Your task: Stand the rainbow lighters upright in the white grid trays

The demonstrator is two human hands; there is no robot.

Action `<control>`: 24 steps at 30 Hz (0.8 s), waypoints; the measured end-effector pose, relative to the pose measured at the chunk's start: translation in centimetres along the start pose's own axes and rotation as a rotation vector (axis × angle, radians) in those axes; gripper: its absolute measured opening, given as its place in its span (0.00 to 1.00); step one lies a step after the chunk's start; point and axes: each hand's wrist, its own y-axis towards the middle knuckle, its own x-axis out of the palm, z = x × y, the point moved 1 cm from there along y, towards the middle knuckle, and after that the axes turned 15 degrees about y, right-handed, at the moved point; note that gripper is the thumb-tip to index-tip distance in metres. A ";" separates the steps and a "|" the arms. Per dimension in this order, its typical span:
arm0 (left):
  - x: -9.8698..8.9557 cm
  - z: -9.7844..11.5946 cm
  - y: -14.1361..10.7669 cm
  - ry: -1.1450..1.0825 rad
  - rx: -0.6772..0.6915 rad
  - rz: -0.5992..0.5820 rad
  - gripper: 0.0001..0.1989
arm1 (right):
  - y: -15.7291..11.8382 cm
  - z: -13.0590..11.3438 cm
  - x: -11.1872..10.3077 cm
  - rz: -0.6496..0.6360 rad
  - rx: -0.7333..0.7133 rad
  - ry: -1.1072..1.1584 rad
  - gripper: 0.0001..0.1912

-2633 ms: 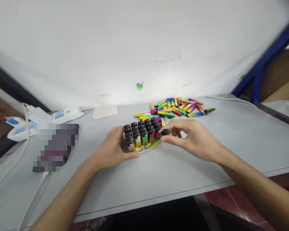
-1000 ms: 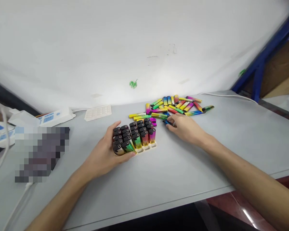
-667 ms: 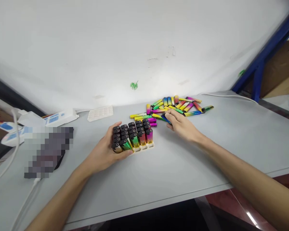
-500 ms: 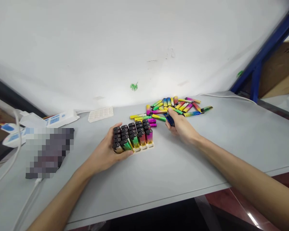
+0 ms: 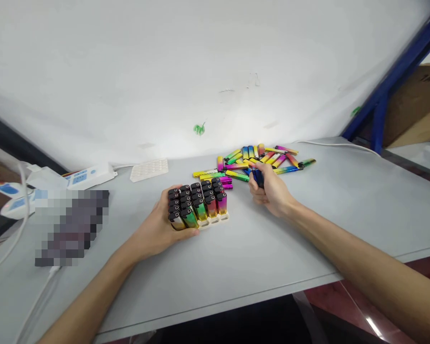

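Note:
A cream-coloured rack (image 5: 215, 221) stands on the table, filled with upright lighters (image 5: 199, 209) with black tops and shiny coloured bodies. Three holes in its front row, at the right, hold no lighter. My left hand (image 5: 160, 220) grips the rack's left side, thumb along the front and fingers behind. Out to the right, my right hand (image 5: 270, 188) is closed around a dark blue lighter (image 5: 258, 177), partly covered by the fingers. Just behind that hand lies a loose pile of lighters (image 5: 236, 166) in rainbow metallic colours.
A white perforated tray (image 5: 149, 170) lies near the wall. On the left are a power strip (image 5: 84, 176), a pixelated dark object (image 5: 73, 229) and a white cable (image 5: 39, 296). A blue metal post (image 5: 380, 119) and a cardboard box (image 5: 413, 105) stand at the right.
My right hand has drawn slightly right and toward me from the pile, with the blue lighter in its fingers. My left hand stays on the rack.

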 end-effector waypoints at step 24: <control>-0.1 -0.4 -0.1 0.158 0.011 -0.031 0.52 | -2.5 -2.0 0.7 -0.335 -0.352 -0.478 0.14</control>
